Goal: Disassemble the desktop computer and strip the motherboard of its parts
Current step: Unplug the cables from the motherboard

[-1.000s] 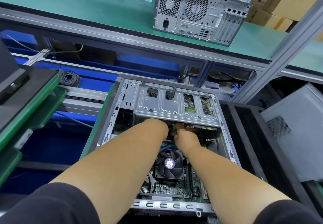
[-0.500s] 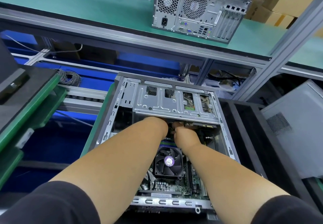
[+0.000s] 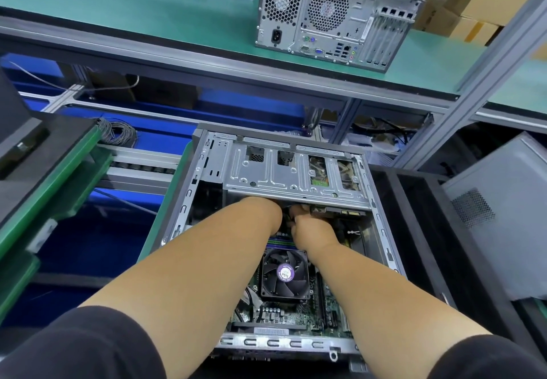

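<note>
Two computer cases (image 3: 284, 230) (image 3: 334, 14), one cooler fan (image 3: 284, 273), two hands (image 3: 268, 210) (image 3: 310, 227)

Open computer case (image 3: 207, 189) lies flat, centre. Drive cage (image 3: 293, 177) spans its far end; CPU fan (image 3: 284, 275) sits on the motherboard (image 3: 290, 318) nearer the viewer. Both forearms reach in under the cage edge. Second computer tower (image 3: 334, 14) stands on the shelf (image 3: 133, 14) behind.

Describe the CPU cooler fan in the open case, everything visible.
The CPU cooler fan is black with curved blades and a round purple hub sticker, in a square black frame. It sits flat on the green motherboard, face up, between the two forearms, nearer the camera than both hands. Neither hand touches it. It looks still mounted.
</note>
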